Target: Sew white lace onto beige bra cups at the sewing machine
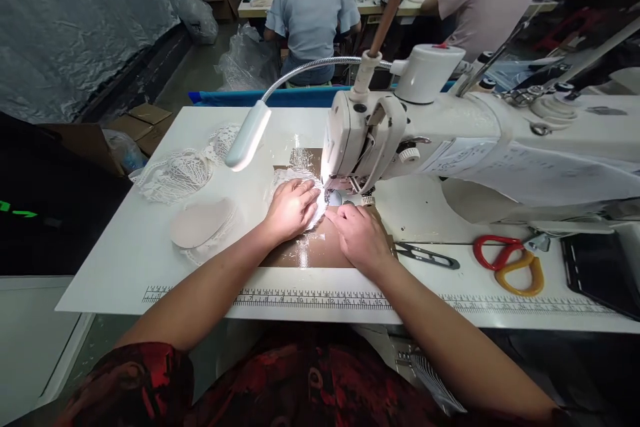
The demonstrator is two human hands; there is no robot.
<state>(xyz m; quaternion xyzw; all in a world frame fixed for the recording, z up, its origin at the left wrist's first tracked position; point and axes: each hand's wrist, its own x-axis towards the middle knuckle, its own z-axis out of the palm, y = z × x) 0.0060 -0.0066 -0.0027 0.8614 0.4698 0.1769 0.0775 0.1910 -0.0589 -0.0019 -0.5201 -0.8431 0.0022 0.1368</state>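
Observation:
My left hand (293,209) lies on a piece of white lace fabric (300,177), fingers curled and pressing it flat just left of the needle. My right hand (359,235) rests beside it, fingertips pinching the lace edge at the presser foot (334,197). The white sewing machine (450,140) stands over both hands, its head right above the fingertips. Under the hands is a brown plate (320,250) covered in glossy tape.
A lace pile (177,170) and a beige padded cup (200,221) lie to the left. A gooseneck lamp (247,135) hangs over the table. Thread snips (430,256), red and yellow scissors (510,263) and a dark tablet (597,270) sit right. Other people sit at machines behind.

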